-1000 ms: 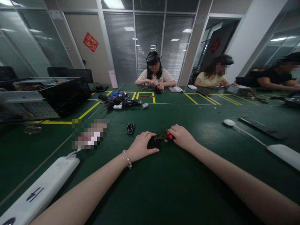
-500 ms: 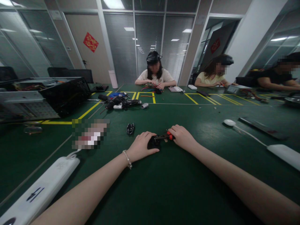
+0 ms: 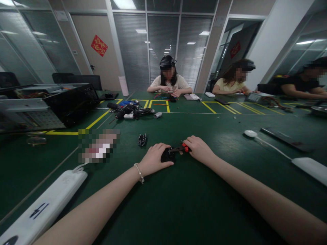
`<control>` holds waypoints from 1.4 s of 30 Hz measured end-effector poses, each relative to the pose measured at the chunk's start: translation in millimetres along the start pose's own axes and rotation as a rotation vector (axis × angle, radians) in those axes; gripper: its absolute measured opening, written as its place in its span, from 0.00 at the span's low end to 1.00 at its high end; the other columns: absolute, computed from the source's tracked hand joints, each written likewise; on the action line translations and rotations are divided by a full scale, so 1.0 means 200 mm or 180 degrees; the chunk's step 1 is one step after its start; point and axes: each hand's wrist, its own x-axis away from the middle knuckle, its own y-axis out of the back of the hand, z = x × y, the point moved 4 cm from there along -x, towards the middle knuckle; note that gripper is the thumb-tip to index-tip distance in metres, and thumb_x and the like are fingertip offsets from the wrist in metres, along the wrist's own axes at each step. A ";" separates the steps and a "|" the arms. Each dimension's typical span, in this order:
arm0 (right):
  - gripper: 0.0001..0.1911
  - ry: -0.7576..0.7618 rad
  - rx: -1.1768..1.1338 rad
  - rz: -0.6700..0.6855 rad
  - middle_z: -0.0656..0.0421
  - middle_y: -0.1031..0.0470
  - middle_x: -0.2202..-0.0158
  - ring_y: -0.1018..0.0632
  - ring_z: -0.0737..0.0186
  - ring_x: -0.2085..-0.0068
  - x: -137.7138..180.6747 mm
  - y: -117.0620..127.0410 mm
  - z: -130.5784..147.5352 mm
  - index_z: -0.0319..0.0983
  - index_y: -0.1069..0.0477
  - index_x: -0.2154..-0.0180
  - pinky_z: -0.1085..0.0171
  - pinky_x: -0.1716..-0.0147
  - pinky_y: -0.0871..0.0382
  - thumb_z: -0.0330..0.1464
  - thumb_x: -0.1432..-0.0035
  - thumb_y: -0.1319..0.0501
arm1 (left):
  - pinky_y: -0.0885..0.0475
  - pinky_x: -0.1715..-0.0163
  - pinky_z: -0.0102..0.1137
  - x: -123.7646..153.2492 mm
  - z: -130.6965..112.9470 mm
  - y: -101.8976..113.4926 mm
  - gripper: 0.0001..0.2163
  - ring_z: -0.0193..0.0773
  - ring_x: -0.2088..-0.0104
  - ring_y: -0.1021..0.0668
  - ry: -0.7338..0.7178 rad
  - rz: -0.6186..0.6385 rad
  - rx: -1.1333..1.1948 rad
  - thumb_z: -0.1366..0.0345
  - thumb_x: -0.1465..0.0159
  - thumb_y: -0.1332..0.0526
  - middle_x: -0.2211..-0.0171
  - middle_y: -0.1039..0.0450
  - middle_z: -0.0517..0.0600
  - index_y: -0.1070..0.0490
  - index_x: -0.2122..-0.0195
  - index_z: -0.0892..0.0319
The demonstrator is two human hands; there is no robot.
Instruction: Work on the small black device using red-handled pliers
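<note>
My left hand is closed around a small black part, holding it against the green tabletop between thumb and fingers. Red-handled pliers are gripped in my right hand. Their dark jaws point left and reach the black part; what exactly they pinch is too small to make out. A small tan scrap lies just under the pliers. Beyond my left hand, to its left, another black piece with metallic edges rests on the table, touched by neither hand.
At left are a white power bank with a cable, a blurred-out flat object and an open computer case. Tools and cables lie farther back. A white mouse-like object sits at right. Several people work across the table.
</note>
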 end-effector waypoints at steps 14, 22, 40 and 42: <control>0.17 0.0023 -0.0003 -0.0019 0.52 0.31 0.63 0.32 0.58 0.63 0.00 0.00 0.00 0.35 0.33 0.61 0.61 0.64 0.39 0.21 0.56 0.45 | 0.38 0.55 0.41 0.00 0.01 -0.01 0.25 0.46 0.52 0.34 -0.0033 -0.0010 -0.0039 0.50 0.46 0.41 0.52 0.37 0.51 0.42 0.50 0.54; 0.16 -0.0048 0.0038 0.0022 0.52 0.31 0.64 0.32 0.58 0.63 0.00 0.01 0.01 0.35 0.33 0.61 0.61 0.65 0.38 0.21 0.56 0.45 | 0.38 0.54 0.41 0.00 0.00 0.00 0.25 0.47 0.52 0.33 -0.0022 -0.0011 -0.0052 0.51 0.46 0.40 0.52 0.37 0.51 0.41 0.50 0.54; 0.16 -0.0026 0.0064 0.0012 0.53 0.31 0.64 0.33 0.58 0.63 0.00 -0.02 0.00 0.35 0.34 0.61 0.61 0.65 0.39 0.22 0.56 0.43 | 0.38 0.55 0.41 0.00 0.00 0.00 0.25 0.47 0.52 0.33 -0.0034 -0.0001 -0.0030 0.50 0.46 0.41 0.52 0.37 0.51 0.41 0.51 0.54; 0.16 -0.0019 0.0057 -0.0001 0.53 0.31 0.64 0.33 0.58 0.63 0.00 -0.02 0.00 0.35 0.33 0.61 0.61 0.65 0.39 0.22 0.56 0.44 | 0.38 0.55 0.41 0.00 0.00 -0.01 0.25 0.47 0.52 0.33 -0.0033 -0.0009 -0.0026 0.50 0.46 0.41 0.52 0.37 0.51 0.41 0.50 0.54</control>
